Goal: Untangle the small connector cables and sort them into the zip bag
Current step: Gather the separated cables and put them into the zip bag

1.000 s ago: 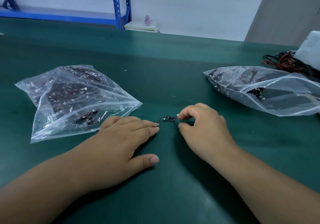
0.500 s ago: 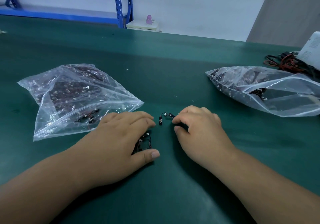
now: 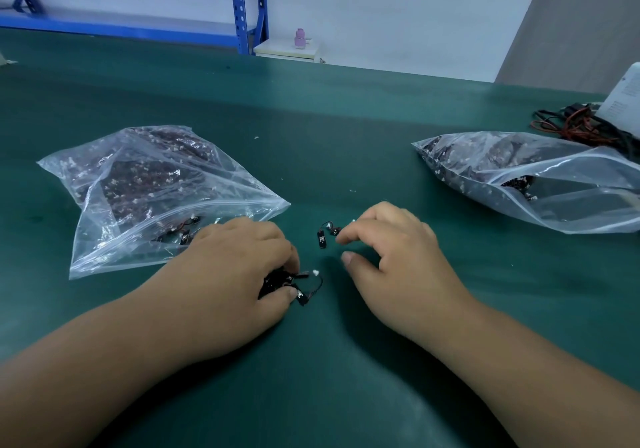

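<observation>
A person's left hand is clutching a clump of connector cables on the tabletop by the zip bag as the right hand's parted fingers are touching one loose cable, which could skid away or re-snag.

Green table: left zip bag, right zip bag (both cable-filled), loose connector cable, wire tangle

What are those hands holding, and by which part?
Left hand grips a cable bunch between fingers and thumb; right hand holds nothing, index fingertip only touching a loose cable.
</observation>
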Demonstrator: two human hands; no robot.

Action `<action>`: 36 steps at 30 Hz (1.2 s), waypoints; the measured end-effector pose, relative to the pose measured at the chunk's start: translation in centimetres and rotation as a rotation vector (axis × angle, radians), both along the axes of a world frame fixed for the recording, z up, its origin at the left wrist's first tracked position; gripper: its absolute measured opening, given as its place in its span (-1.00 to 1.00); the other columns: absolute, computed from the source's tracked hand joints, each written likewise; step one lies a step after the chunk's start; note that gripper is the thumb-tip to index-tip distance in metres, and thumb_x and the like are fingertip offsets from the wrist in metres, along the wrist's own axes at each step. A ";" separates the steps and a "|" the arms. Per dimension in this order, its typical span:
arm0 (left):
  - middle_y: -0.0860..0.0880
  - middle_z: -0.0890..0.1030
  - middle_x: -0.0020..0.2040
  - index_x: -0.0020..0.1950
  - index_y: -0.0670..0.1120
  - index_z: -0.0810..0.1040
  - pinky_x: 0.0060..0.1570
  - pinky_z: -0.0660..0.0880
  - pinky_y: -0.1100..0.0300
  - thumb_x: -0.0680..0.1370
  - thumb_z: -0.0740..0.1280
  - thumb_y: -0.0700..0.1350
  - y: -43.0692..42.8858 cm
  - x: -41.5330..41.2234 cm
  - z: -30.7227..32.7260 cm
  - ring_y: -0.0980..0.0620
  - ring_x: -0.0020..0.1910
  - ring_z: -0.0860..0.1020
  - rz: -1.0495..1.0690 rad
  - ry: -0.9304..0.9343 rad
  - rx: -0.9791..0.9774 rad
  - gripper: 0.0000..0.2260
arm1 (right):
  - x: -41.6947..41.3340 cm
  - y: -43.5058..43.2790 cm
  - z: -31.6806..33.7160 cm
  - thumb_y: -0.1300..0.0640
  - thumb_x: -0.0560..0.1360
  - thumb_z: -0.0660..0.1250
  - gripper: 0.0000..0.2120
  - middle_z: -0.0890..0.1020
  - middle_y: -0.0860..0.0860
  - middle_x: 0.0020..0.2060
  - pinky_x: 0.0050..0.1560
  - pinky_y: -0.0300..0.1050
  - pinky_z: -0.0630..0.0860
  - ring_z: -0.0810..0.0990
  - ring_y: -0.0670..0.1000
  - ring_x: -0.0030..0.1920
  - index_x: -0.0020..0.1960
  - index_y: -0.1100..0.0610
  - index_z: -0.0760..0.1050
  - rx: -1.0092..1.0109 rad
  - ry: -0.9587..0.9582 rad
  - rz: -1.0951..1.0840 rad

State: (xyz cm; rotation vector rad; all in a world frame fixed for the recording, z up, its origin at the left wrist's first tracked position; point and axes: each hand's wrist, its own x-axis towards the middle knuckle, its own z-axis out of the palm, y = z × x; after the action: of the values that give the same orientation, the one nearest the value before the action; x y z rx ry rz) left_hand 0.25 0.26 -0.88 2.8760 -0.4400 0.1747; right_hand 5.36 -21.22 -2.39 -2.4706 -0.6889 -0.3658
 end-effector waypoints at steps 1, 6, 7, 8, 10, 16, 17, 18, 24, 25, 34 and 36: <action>0.31 0.44 -0.02 0.02 0.25 0.48 0.20 0.36 0.09 0.42 0.10 0.30 -0.1 0.0 0.0 0.23 0.05 0.36 -0.003 -0.002 -0.008 -0.71 | -0.5 0.1 0.3 0.04 0.48 0.37 -0.88 0.51 -0.14 -0.09 0.11 0.04 0.39 0.48 -0.01 -0.01 0.01 -0.06 0.61 0.006 0.004 0.093; 0.28 0.46 -0.10 -0.02 0.22 0.52 0.13 0.43 0.04 0.44 0.18 0.20 -0.5 0.1 0.2 0.20 -0.01 0.43 -0.032 -0.002 -0.081 -0.79 | -1.7 1.0 0.4 -0.12 0.46 0.31 -0.84 0.52 -0.14 -0.21 0.00 0.02 0.39 0.48 -0.03 -0.08 -0.07 -0.08 0.57 -0.219 -0.036 0.259; 0.28 0.46 -0.11 -0.02 0.21 0.53 0.12 0.43 0.05 0.45 0.20 0.18 -0.6 0.1 0.3 0.21 -0.02 0.44 -0.038 -0.003 -0.082 -0.81 | -1.6 1.0 0.3 -0.07 0.48 0.33 -0.89 0.53 -0.13 -0.22 -0.01 0.03 0.39 0.49 -0.02 -0.09 -0.10 -0.07 0.58 -0.205 -0.047 0.254; 0.28 0.46 -0.12 -0.01 0.21 0.54 0.11 0.44 0.06 0.45 0.21 0.17 -0.6 0.1 0.3 0.21 -0.03 0.44 -0.042 -0.004 -0.078 -0.81 | -1.5 1.0 0.3 -0.03 0.49 0.33 -0.92 0.54 -0.13 -0.24 -0.02 0.03 0.40 0.50 -0.03 -0.11 -0.12 -0.06 0.58 -0.177 -0.046 0.252; 0.29 0.45 -0.14 0.00 0.20 0.54 0.10 0.44 0.07 0.46 0.22 0.15 -0.5 0.1 0.3 0.23 -0.05 0.43 -0.039 -0.009 -0.075 -0.82 | -1.2 0.9 0.1 0.03 0.47 0.35 -0.94 0.54 -0.13 -0.26 -0.05 -0.02 0.43 0.51 -0.08 -0.15 -0.16 -0.04 0.59 -0.078 0.009 0.247; 0.27 0.48 -0.16 0.03 0.19 0.54 0.08 0.44 0.13 0.52 0.31 0.04 -0.1 0.1 0.2 0.24 -0.07 0.46 0.001 -0.047 -0.084 -0.89 | 0.5 -0.1 -0.5 0.14 0.43 0.44 -0.87 0.58 -0.17 -0.42 -0.41 -0.27 0.38 0.47 -0.15 -0.42 -0.27 -0.03 0.59 0.321 0.202 -0.084; 0.27 0.48 -0.17 0.03 0.19 0.54 0.07 0.43 0.14 0.52 0.31 0.05 -0.1 0.1 0.2 0.23 -0.07 0.46 0.001 -0.048 -0.082 -0.89 | 0.8 -0.3 -0.5 0.14 0.43 0.45 -0.86 0.57 -0.16 -0.44 -0.43 -0.28 0.36 0.43 -0.15 -0.46 -0.27 -0.03 0.59 0.363 0.221 -0.129; 0.27 0.48 -0.17 0.03 0.20 0.55 0.07 0.44 0.14 0.52 0.30 0.05 -0.1 0.1 0.2 0.23 -0.07 0.46 0.000 -0.049 -0.083 -0.89 | 1.1 -0.5 -0.5 0.13 0.44 0.45 -0.86 0.56 -0.15 -0.45 -0.46 -0.31 0.34 0.41 -0.16 -0.47 -0.28 -0.03 0.59 0.405 0.237 -0.158; 0.28 0.50 -0.19 -0.01 0.17 0.58 0.07 0.45 0.08 0.54 0.35 0.00 -0.5 0.1 0.3 0.23 -0.09 0.47 -0.012 -0.076 -0.149 -0.92 | 1.5 -0.8 -0.5 0.12 0.47 0.44 -0.88 0.61 -0.21 -0.26 -0.36 -0.37 0.40 0.46 -0.17 -0.41 -0.07 -0.09 0.59 0.425 0.262 -0.210; 0.27 0.50 -0.20 -0.02 0.17 0.58 0.07 0.45 0.07 0.53 0.36 -0.02 -0.5 0.1 0.4 0.23 -0.09 0.48 -0.012 -0.087 -0.167 -0.93 | 1.4 -0.8 -0.6 0.15 0.47 0.43 -0.82 0.59 -0.19 -0.24 -0.30 -0.32 0.41 0.46 -0.15 -0.38 -0.01 -0.11 0.58 0.376 0.216 -0.213; 0.26 0.56 -0.21 -0.08 0.16 0.54 -0.07 0.43 0.25 0.48 0.35 0.02 -1.0 0.0 0.3 0.26 -0.12 0.51 -0.048 -0.115 -0.286 -0.95 | -2.0 1.1 0.5 -0.24 0.50 0.21 -0.67 0.53 -0.13 -0.26 -0.07 0.00 0.44 0.52 -0.07 -0.16 -0.06 -0.04 0.61 -0.132 -0.026 0.181; 0.25 0.56 -0.20 -0.08 0.16 0.50 -0.11 0.42 0.28 0.48 0.38 0.01 -0.9 0.0 0.2 0.24 -0.12 0.51 -0.042 -0.100 -0.300 -0.91 | -1.9 1.1 0.5 -0.16 0.51 0.26 -0.76 0.51 -0.11 -0.28 -0.11 0.01 0.43 0.53 -0.03 -0.17 -0.09 -0.05 0.61 -0.156 -0.055 0.208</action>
State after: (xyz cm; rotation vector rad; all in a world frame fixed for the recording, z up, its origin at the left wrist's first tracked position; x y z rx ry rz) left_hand 0.27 -0.66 -0.67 2.5706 -0.4496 0.3472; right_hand 3.42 -20.14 -1.87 -2.5096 -1.0224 -0.3114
